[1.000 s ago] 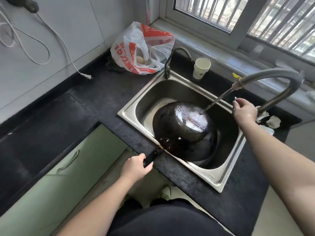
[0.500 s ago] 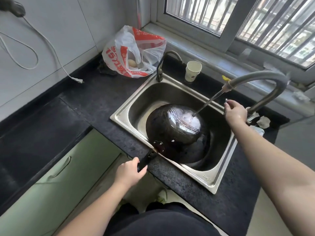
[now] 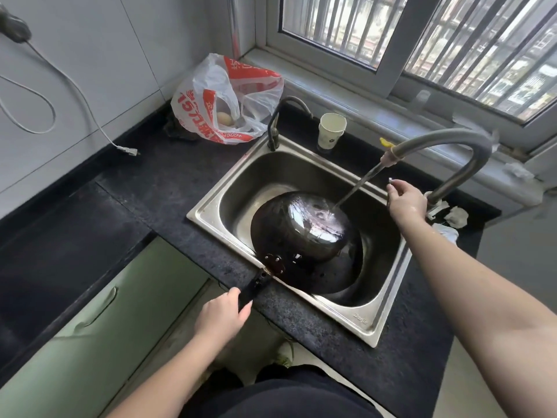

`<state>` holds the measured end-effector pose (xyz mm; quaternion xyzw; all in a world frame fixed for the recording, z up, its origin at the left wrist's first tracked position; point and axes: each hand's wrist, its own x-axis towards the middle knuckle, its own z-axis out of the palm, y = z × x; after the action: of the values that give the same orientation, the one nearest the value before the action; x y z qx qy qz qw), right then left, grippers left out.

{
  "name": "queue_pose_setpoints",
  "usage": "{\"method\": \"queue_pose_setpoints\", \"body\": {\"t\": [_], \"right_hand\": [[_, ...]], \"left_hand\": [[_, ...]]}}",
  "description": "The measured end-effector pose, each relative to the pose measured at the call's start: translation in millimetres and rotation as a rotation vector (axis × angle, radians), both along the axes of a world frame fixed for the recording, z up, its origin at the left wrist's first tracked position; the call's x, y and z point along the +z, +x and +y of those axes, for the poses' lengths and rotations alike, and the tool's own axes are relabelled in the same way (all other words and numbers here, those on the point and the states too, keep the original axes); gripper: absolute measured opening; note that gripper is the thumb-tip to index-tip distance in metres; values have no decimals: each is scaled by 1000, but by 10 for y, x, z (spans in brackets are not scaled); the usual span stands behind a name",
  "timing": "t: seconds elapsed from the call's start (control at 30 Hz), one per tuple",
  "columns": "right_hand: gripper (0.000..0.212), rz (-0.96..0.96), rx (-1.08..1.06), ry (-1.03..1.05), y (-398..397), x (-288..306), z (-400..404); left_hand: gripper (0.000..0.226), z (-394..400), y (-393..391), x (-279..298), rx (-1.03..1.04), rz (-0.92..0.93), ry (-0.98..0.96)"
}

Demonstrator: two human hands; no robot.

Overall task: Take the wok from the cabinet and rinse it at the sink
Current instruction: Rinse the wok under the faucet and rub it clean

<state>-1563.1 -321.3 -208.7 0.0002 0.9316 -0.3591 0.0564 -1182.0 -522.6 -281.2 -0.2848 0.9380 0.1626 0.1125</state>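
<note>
The black wok [image 3: 301, 233] lies upside down in the steel sink [image 3: 388, 309], with its rim resting on the front edge. My left hand [image 3: 224, 315] grips its black handle [image 3: 253, 286], which sticks out over the counter. Water runs in a thin stream from the curved grey tap [image 3: 446, 143] onto the wok's wet, shiny underside. My right hand [image 3: 405, 202] is at the sink's back right corner beside the tap's base. Its fingers curl round the tap lever, of which only a small pale tip shows.
A red and white plastic bag [image 3: 223, 107] with an egg inside lies on the black counter [image 3: 156, 182] behind the sink. A paper cup [image 3: 331, 131] and a small second tap [image 3: 274, 128] stand at the sink's back edge. A green cabinet door [image 3: 99, 321] is below left.
Both hands and the wok keep their places while the water keeps running. Only my view has shifted slightly.
</note>
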Motion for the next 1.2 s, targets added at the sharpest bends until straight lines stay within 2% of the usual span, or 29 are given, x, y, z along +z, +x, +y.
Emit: {"method": "queue_pose_setpoints", "body": {"t": [0.2,0.5,0.73,0.93,1.07,1.2], "right_hand": [[30,7,-17,-33,9,-45,-5],[29,0,1,-34,-72,-82,28],[29,3,0,-59,-64,-100,37],[29,-1,-12,-91,-64,-106,29],[29,-1,-24,-104,-48,-112,25],[29,-6,-30,-95,-44,-108,22]], "left_hand": [[32,-55,-92,75,9,-35,23],[32,-240,-374,423,-105,-7,-185],[27,-198,-493,578,-165,34,-242],[38,-219,-580,550,-288,-2,-343],[25,-173,-627,701,-256,0,-318],[23,-146,-667,800,-243,7,-298]]}}
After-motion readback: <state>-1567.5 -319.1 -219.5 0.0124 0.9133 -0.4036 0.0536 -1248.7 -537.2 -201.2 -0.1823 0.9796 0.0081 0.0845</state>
